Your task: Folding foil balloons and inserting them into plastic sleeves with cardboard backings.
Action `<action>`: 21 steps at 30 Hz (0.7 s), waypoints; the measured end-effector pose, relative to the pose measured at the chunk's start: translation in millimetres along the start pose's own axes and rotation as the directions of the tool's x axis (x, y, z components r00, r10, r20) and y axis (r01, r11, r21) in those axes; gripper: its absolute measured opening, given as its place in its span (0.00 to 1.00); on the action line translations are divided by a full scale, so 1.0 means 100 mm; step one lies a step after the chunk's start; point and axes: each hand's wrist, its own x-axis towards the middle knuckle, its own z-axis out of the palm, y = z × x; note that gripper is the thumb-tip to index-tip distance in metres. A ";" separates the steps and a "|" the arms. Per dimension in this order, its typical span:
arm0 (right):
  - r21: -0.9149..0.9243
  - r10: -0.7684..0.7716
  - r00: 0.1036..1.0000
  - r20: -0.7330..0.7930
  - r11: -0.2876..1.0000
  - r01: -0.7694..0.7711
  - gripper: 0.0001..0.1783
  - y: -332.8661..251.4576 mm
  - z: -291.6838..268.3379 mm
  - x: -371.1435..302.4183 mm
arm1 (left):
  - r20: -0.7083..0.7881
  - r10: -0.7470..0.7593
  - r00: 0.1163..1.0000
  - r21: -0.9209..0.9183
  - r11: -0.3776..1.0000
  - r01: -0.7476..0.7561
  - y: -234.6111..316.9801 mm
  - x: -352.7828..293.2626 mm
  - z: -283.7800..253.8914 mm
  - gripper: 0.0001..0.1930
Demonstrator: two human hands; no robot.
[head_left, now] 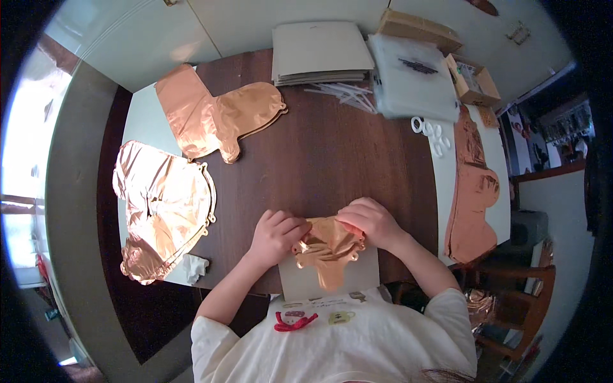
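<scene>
A flat rose-gold foil balloon point(329, 246), partly folded and creased, lies over a pale card point(361, 277) at the table's near edge. Its upper left corner is pinched in my left hand point(277, 235), fingers curled over the foil. On the opposite corner my right hand point(370, 222) grips the same balloon, with fingers bent and pressed down. Small tabs with holes show along the balloon's lower edge, and a narrow end hangs toward my shirt. Both hands hide the balloon's upper corners.
Flat foil balloons point(217, 118) lie at left, beside a shiny pile point(166, 210) and crumpled white tissue point(195, 267). Far back are stacked grey cards point(322, 54), white sticks point(345, 94), clear bags point(408, 83) and a small box point(472, 83). White rings point(433, 134) and another balloon point(472, 198) sit right.
</scene>
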 end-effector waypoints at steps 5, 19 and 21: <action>-0.147 -0.137 0.990 -0.042 0.981 0.129 0.12 -0.02 0.02 -0.02 | 0.011 0.141 0.990 0.184 0.973 -0.141 0.08 -0.04 -0.03 0.16; -0.209 -0.196 0.981 -0.005 0.959 0.191 0.12 -0.18 0.02 -0.04 | 0.034 0.145 0.989 0.215 0.965 -0.149 0.18 -0.10 -0.01 0.17; -0.199 -0.204 0.979 -0.013 0.960 0.197 0.11 -0.17 0.04 -0.06 | 0.046 0.131 0.990 0.213 0.967 -0.138 0.18 -0.12 0.00 0.17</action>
